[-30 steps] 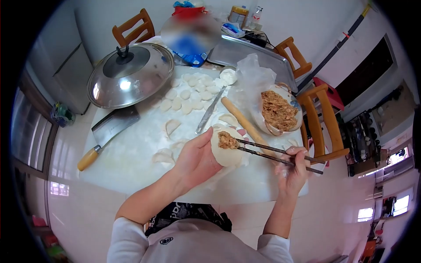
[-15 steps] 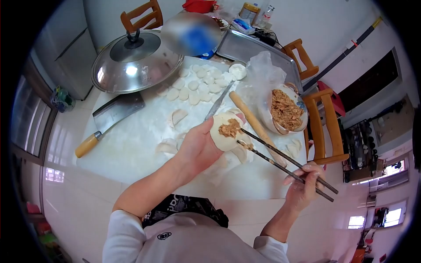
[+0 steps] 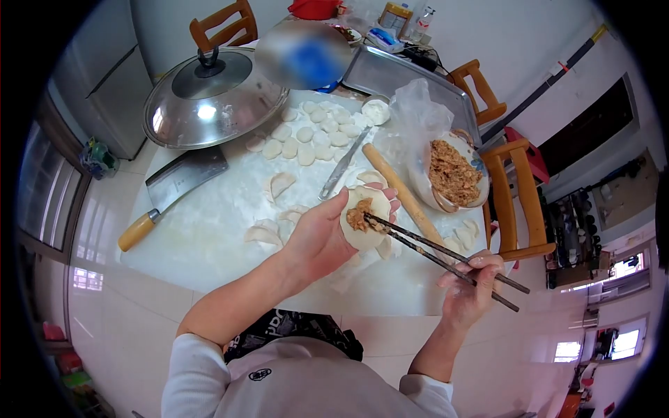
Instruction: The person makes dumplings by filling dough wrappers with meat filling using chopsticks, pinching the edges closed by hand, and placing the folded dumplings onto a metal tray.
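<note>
A round dough wrapper (image 3: 373, 202) rests across the palm and fingers of my left hand (image 3: 324, 230). Brownish meat filling (image 3: 359, 214) sits on it in a clump. My right hand (image 3: 474, 284) grips a pair of dark chopsticks (image 3: 435, 252), their tips close together at the filling with some of it stuck to them. Folded dumplings (image 3: 279, 186) lie on the floured board beyond and beside my left hand. To the right, a bowl (image 3: 446, 205) holds more meat filling (image 3: 453, 174).
A wooden rolling pin (image 3: 401, 191) and a metal spatula-like blade (image 3: 345, 164) lie on the white board (image 3: 188, 244). Several dough pieces (image 3: 305, 134) spread behind. A cleaver (image 3: 185, 181) and a large pot lid (image 3: 216, 104) are at left, a metal tray (image 3: 390, 73) at the back.
The chopstick tips have come together and moved left into the filling, which is more gathered. My left hand has turned the wrapper slightly and its fingers show more behind it.
</note>
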Available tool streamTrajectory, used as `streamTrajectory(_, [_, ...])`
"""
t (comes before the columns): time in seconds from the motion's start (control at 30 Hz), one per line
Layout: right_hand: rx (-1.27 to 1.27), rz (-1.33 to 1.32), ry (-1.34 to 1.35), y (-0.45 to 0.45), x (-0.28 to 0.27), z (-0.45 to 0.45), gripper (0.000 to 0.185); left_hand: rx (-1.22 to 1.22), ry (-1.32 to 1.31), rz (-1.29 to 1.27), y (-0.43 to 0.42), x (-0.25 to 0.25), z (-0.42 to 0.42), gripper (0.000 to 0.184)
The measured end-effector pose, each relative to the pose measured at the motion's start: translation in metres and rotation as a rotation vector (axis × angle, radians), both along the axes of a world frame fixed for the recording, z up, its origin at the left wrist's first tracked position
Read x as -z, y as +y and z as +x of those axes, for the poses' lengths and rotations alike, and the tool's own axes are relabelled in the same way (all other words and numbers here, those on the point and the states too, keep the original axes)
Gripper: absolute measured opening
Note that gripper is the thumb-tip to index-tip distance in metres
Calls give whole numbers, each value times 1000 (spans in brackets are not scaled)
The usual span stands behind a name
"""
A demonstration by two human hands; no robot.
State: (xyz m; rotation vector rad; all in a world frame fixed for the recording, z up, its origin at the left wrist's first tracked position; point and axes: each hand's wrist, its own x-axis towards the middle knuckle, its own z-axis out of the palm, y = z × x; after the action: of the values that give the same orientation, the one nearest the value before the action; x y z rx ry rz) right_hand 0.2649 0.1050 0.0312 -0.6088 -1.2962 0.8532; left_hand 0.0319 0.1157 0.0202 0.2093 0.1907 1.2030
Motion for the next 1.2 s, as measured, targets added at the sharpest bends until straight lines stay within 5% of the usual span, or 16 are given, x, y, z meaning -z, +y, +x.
streamTrajectory(0.27, [65, -142, 298, 0, -6, 1, 26, -21, 59, -33, -2, -6, 1, 45])
streamTrajectory(0.7, [-37, -151, 333, 2, -1, 5, 27, -9, 134, 28, -3, -2, 4, 42])
streamTrajectory(0.87, [-103, -80, 80, 0, 0, -3, 27, -12, 149, 16, -4, -3, 4, 42])
streamTrajectory(1.2, [18, -141, 214, 0, 2, -1, 29, -12, 155, 43, -4, 2, 4, 41])
